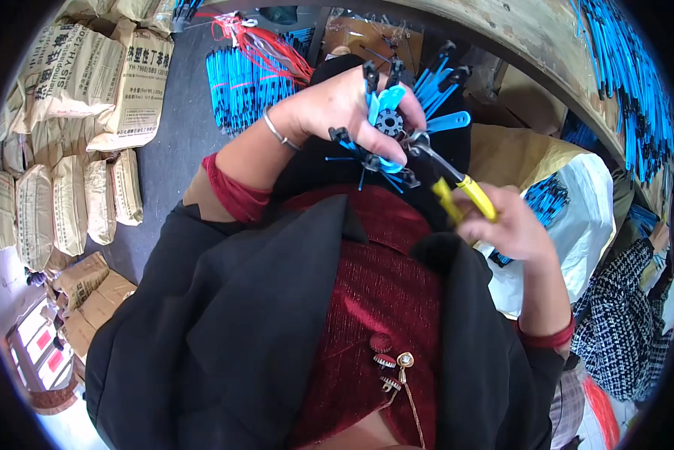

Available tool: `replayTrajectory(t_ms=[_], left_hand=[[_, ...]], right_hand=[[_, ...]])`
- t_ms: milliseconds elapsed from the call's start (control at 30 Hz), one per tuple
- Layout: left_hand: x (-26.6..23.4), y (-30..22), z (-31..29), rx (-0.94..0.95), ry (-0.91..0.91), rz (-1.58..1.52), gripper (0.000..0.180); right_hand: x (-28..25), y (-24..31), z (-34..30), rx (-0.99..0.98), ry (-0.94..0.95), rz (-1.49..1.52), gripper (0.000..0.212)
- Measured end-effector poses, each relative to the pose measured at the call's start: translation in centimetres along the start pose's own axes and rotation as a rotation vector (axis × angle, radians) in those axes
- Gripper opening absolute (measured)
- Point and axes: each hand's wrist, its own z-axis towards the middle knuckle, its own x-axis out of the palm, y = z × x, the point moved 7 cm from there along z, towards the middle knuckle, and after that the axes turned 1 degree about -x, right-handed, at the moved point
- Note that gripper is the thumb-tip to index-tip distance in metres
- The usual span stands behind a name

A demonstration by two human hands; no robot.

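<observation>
Clamped in the left hand [337,105], a moulded cluster of blue-and-black parts [385,124] held above the lap. Closed round yellow-handled cutters [457,187], the right hand [513,225] (blades at the cluster's edge). Could nick a thumb if slipping

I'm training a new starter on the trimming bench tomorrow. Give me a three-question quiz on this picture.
1. True or false: the left hand holds a star-shaped piece of blue and black moulded parts.
2. Which tool does the right hand hold? A) scissors B) yellow-handled cutters C) a knife
3. Fill in: the blue parts bundles lie beyond the hands, and the tan paper sacks are stacked on the person's ____ side.

Key: 1 true; 2 B; 3 left.
</observation>
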Motion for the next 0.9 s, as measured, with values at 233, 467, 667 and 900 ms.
replayTrajectory(t_ms=[233,467,667,900], left_hand=[[1.8,-0.3,0.7,0.035,0.227,-0.012,0.034],[-0.1,-0.5,0.4,-0.082,-0.045,0.058,0.032],[0.4,-0.6,0.6,0.071,0.082,-0.003,0.032],[0.3,-0.4,0.1,-0.014,-0.007,0.042,0.033]], right_hand=[[5.7,-1.6,-1.2,0.249,0.549,0.803,0.052],[-2.3,1.8,-0.3,-0.200,-0.240,-0.346,0.056],[6.2,-3.1,0.1,0.315,0.558,0.873,0.061],[3.6,-0.5,0.9,0.143,0.396,1.049,0.077]])
